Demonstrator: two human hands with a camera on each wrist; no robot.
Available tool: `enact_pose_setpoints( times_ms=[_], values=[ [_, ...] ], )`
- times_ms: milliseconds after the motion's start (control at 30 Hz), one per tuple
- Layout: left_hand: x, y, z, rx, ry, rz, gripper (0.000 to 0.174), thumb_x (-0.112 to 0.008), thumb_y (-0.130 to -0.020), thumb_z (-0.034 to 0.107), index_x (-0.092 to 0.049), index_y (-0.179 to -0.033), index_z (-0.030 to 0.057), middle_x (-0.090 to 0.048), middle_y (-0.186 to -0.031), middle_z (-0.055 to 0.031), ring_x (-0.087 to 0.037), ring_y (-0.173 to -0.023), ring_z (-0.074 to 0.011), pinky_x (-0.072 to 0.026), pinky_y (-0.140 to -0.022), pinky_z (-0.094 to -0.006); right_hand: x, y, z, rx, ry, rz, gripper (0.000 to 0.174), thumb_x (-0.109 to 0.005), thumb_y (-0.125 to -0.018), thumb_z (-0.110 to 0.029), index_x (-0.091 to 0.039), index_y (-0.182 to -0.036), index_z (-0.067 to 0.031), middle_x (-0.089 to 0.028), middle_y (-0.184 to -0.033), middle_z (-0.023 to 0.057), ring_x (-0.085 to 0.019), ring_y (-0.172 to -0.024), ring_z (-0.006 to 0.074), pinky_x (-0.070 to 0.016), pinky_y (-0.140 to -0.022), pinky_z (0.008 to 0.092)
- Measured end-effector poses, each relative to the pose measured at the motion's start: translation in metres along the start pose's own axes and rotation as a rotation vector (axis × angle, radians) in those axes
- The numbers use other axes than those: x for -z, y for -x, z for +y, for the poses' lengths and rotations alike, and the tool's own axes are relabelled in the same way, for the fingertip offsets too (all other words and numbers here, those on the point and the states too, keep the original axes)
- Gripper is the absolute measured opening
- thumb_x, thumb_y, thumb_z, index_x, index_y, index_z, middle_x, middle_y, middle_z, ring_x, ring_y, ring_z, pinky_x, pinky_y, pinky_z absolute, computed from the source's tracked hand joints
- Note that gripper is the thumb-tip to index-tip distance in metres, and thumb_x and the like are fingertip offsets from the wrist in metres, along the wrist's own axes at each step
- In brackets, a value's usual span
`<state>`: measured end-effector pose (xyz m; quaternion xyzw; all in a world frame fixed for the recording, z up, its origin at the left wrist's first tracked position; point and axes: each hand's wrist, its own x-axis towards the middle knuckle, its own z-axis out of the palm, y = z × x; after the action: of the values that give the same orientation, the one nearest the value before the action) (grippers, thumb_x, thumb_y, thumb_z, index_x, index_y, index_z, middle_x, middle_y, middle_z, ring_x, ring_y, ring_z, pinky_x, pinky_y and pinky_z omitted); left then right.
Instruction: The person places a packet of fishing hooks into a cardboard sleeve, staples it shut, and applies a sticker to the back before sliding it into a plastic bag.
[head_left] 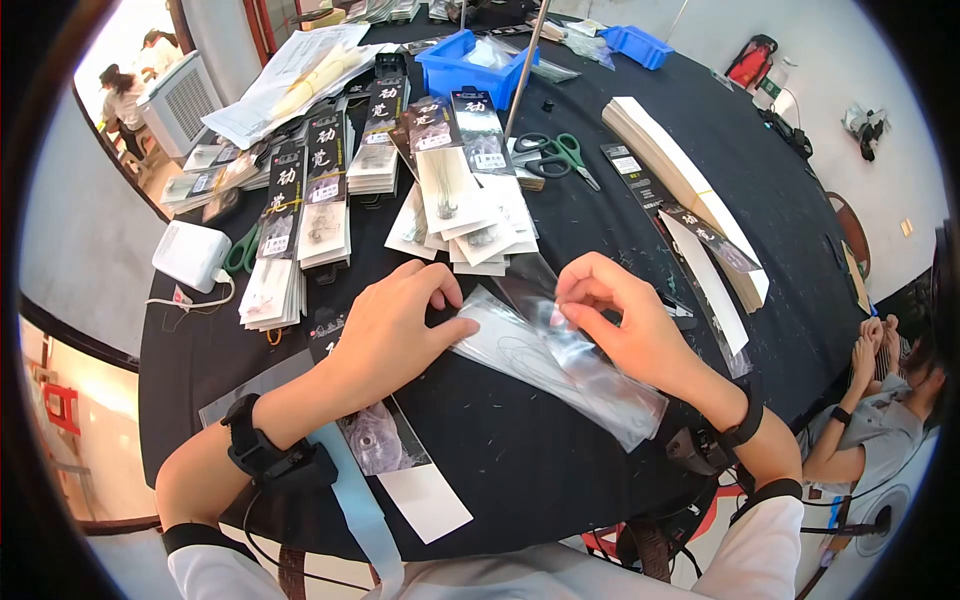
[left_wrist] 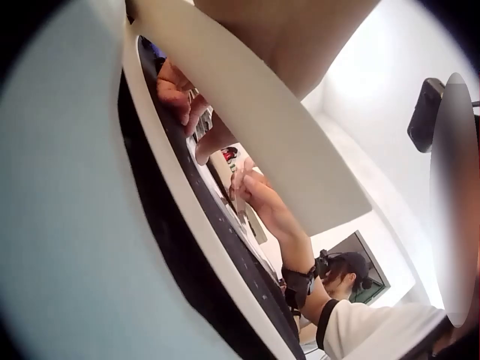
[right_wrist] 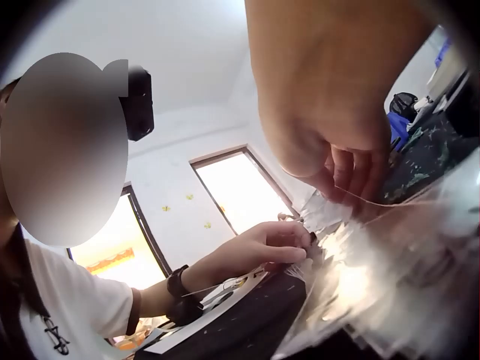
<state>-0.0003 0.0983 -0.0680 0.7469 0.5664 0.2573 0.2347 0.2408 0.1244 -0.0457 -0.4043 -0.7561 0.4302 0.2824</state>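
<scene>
A long clear plastic bag [head_left: 610, 395] lies slantwise on the black tablecloth between the hands, with thin looped lines in or on it. My left hand [head_left: 400, 315] is at its left end, the thumb touching the edge and the fingers loosely bent, apart from the thumb. Over the bag's upper part, my right hand [head_left: 630, 315] has thumb and forefinger pinched together. The right wrist view shows a thin pale line [right_wrist: 390, 204] running from the fingertips of this hand; the crumpled, blurred plastic [right_wrist: 352, 292] is close below.
Bundled hook packets [head_left: 325, 180] and loose packets [head_left: 480, 220] lie ahead. Green-handled scissors [head_left: 565, 155], a blue bin [head_left: 465, 65] and a stack of long cards [head_left: 690, 190] are beyond. Near my left forearm lie a printed card [head_left: 380, 440] and a white box [head_left: 190, 255] with a cable.
</scene>
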Motion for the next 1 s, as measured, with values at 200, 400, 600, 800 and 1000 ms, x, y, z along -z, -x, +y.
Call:
enact_pose_setpoints(
  times_ms=[200,400,600,800,1000],
  values=[
    [0.004,0.0,0.001,-0.009,0.083,0.018,0.014,-0.069,-0.077,0.013,-0.06,-0.08,0.0016,-0.056,-0.073,-0.0034,-0.045,-0.056,-0.01,-0.0377,-0.053,-0.0248,0.003,-0.001,0.008,-0.067,-0.099,-0.024,0.006,-0.052,-0.088,-0.002,-0.055,-0.092,0.0004,-0.062,-0.082,0.0041,-0.06,-0.076,0.01,-0.0472,-0.069,0.0236],
    [0.01,0.0,0.01,0.021,0.235,0.028,0.011,-0.063,-0.083,0.011,-0.063,-0.085,0.0002,-0.054,-0.065,0.0001,-0.042,-0.055,-0.005,-0.0356,-0.051,-0.0225,0.001,-0.003,0.01,-0.029,-0.125,0.001,0.01,-0.055,-0.088,-0.004,-0.058,-0.096,0.002,-0.061,-0.086,0.0027,-0.059,-0.08,0.0074,-0.047,-0.07,0.0231],
    [0.011,0.001,0.018,0.031,0.348,0.049,0.013,-0.06,-0.084,0.011,-0.063,-0.089,-0.001,-0.059,-0.065,-0.0078,-0.049,-0.053,-0.0119,-0.0401,-0.052,-0.0271,-0.007,-0.005,0.007,0.076,-0.1,-0.094,0.01,-0.057,-0.085,0.0,-0.059,-0.094,0.0018,-0.064,-0.097,0.0087,-0.061,-0.088,0.0102,-0.0485,-0.078,0.0255],
    [0.003,0.002,0.007,0.068,0.319,0.084,0.019,-0.065,-0.084,0.019,-0.063,-0.093,0.0019,-0.06,-0.074,-0.0019,-0.051,-0.064,-0.0077,-0.041,-0.056,-0.0235,-0.006,-0.004,0.006,-0.019,-0.213,-0.032,0.017,-0.056,-0.085,0.001,-0.055,-0.102,-0.0005,-0.065,-0.089,0.0065,-0.061,-0.083,0.0096,-0.0469,-0.075,0.0236],
    [-0.005,0.005,0.001,-0.152,-0.111,0.112,0.032,-0.074,-0.073,0.028,-0.061,-0.091,0.0049,-0.057,-0.086,-0.0076,-0.055,-0.075,-0.0206,-0.0448,-0.066,-0.0324,0.0,-0.003,0.005,-0.057,-0.237,-0.026,0.024,-0.056,-0.085,0.001,-0.052,-0.109,-0.0005,-0.063,-0.089,0.0052,-0.058,-0.082,0.0067,-0.0451,-0.07,0.0217]
  ],
)
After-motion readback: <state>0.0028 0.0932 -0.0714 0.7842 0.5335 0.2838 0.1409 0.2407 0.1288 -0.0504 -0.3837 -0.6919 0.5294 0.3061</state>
